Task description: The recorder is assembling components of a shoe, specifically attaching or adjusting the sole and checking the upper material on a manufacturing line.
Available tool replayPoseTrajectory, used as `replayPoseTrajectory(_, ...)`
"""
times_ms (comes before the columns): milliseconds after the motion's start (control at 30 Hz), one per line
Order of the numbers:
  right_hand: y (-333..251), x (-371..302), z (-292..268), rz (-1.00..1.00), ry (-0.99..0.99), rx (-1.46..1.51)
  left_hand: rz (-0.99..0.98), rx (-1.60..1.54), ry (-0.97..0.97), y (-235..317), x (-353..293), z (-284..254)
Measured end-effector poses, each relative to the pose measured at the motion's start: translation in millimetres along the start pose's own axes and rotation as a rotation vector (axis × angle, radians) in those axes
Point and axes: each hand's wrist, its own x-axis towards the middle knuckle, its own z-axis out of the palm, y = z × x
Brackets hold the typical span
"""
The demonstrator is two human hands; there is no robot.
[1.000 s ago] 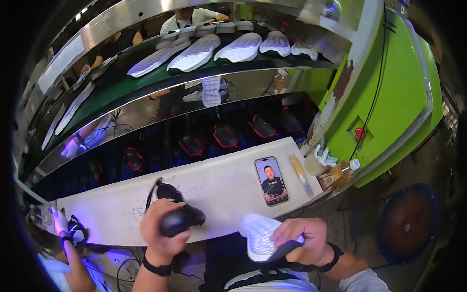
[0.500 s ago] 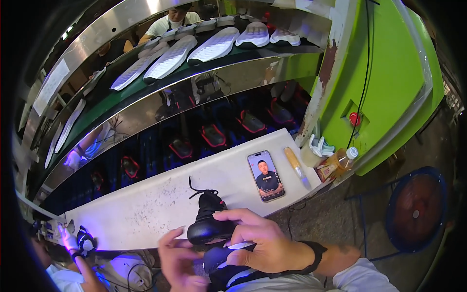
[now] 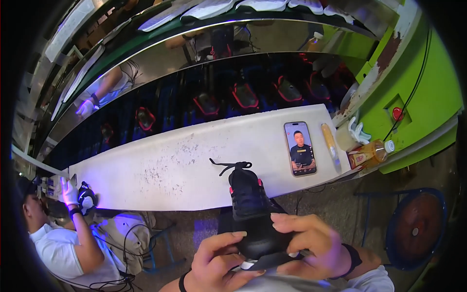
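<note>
The left hand has joined the right hand — both now pinch the black shoe; likely steadying its near end.

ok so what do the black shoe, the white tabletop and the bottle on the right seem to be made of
Black shoe: perhaps synthetic leather or coated fabric, given the smooth, softly shiny toe.
White tabletop: likely painted or laminated board; it looks flat and mostly matte, with dark scuffs.
Bottle: probably plastic, as its amber body looks glossy and see-through.
</note>
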Motion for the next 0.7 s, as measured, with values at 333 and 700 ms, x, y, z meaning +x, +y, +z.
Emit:
replayPoseTrajectory(333, 1.2, -10.3, -0.8, -0.060, -0.086, -0.020, 0.013, 0.025, -0.062, 3.4, -9.6, -2.7)
replayPoseTrajectory(700, 13.8, -13.7, -6.5, -0.016, -0.016, 0.112, 0.034, -0.011, -0.056, -2.1, -5.1, 9.1)
